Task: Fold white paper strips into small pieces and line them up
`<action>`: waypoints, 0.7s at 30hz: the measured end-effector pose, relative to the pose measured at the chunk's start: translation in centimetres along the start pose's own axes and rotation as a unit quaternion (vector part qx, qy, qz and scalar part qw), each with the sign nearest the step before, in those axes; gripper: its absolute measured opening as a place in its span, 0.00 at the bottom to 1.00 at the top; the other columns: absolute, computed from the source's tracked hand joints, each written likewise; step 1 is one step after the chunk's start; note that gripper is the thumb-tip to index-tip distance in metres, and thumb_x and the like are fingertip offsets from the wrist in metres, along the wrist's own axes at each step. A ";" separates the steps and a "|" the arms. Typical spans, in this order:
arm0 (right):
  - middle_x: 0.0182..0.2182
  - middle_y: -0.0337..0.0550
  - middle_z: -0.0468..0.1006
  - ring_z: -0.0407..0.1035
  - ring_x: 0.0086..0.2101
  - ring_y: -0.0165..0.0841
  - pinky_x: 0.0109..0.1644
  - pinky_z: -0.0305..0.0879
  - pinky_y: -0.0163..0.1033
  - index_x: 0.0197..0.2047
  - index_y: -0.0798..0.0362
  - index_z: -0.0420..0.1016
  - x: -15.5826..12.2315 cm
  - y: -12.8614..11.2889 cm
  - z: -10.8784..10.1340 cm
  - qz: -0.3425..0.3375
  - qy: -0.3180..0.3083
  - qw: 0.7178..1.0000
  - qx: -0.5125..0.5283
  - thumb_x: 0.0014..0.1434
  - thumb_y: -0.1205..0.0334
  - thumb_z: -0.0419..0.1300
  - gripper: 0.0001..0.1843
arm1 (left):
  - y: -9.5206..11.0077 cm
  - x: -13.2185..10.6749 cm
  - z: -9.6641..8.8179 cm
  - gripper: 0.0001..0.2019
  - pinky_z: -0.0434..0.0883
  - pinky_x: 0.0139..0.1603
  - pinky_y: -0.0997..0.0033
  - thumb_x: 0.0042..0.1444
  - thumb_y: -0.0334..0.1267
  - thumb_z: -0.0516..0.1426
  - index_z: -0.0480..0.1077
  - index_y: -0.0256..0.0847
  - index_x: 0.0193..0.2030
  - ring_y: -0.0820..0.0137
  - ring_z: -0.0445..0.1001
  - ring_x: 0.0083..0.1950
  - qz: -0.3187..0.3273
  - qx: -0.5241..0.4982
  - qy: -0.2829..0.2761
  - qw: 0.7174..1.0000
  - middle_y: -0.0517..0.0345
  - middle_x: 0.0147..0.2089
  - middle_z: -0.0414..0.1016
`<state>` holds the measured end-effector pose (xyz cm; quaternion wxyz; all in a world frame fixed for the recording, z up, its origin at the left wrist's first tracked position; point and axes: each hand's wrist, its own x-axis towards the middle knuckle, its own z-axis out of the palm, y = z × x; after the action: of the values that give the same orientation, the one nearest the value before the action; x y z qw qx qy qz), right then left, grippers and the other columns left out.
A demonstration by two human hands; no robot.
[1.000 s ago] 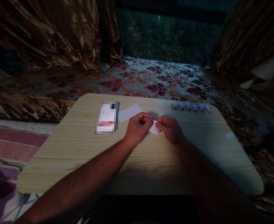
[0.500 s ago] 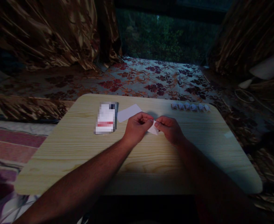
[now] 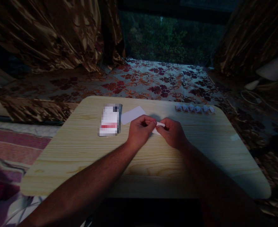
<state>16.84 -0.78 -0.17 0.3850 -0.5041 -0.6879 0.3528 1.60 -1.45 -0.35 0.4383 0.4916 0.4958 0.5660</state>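
Observation:
My left hand (image 3: pixel 140 130) and my right hand (image 3: pixel 173 132) meet over the middle of a light wooden table (image 3: pixel 82 157). Both pinch a small folded white paper (image 3: pixel 158 128) between their fingertips; most of it is hidden by the fingers. A flat white paper slip (image 3: pixel 132 114) lies just beyond my left hand. Left of it sits a stack of white cards with a red stripe (image 3: pixel 110 120). A row of several small folded paper pieces (image 3: pixel 194 108) lines the table's far right edge.
The table stands on a bed with a floral cover (image 3: pixel 153 78). Brown patterned curtains (image 3: pixel 46 31) hang at left and right of a dark window. A striped blanket (image 3: pixel 13 145) lies at the left. White cables (image 3: pixel 250 96) rest at the right.
My fingers have closed tighter over the folded paper, so less of it shows. The hands stay at the same spot on the table.

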 end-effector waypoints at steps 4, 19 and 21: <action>0.21 0.36 0.70 0.61 0.22 0.28 0.25 0.53 0.34 0.30 0.52 0.70 -0.1 -0.1 -0.1 -0.009 0.008 1.000 -0.018 0.55 0.57 0.60 0.08 | 0.0 -0.1 0.0 0.06 0.68 0.31 0.73 0.49 0.37 0.64 0.77 0.39 0.33 0.73 0.73 0.29 0.008 0.000 -0.005 1.000 0.59 0.28 0.78; 0.20 0.36 0.71 0.61 0.21 0.27 0.25 0.53 0.33 0.30 0.54 0.72 -0.1 -0.3 0.0 -0.028 0.019 0.999 -0.037 0.54 0.61 0.58 0.06 | 0.0 -0.2 0.1 0.06 0.71 0.32 0.73 0.49 0.37 0.65 0.77 0.38 0.33 0.72 0.75 0.29 0.034 0.016 0.002 0.999 0.59 0.29 0.79; 0.20 0.36 0.71 0.61 0.21 0.27 0.25 0.53 0.33 0.30 0.54 0.72 -0.1 -0.3 0.0 -0.030 0.017 0.999 -0.034 0.54 0.62 0.58 0.06 | 0.0 -0.3 0.1 0.05 0.71 0.32 0.73 0.49 0.37 0.65 0.77 0.38 0.33 0.72 0.75 0.30 0.036 0.019 0.005 0.999 0.59 0.29 0.79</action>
<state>16.77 -0.91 0.06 0.3895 -0.5021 -0.7075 0.3092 1.74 -1.69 -0.35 0.4054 0.5147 0.4905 0.5746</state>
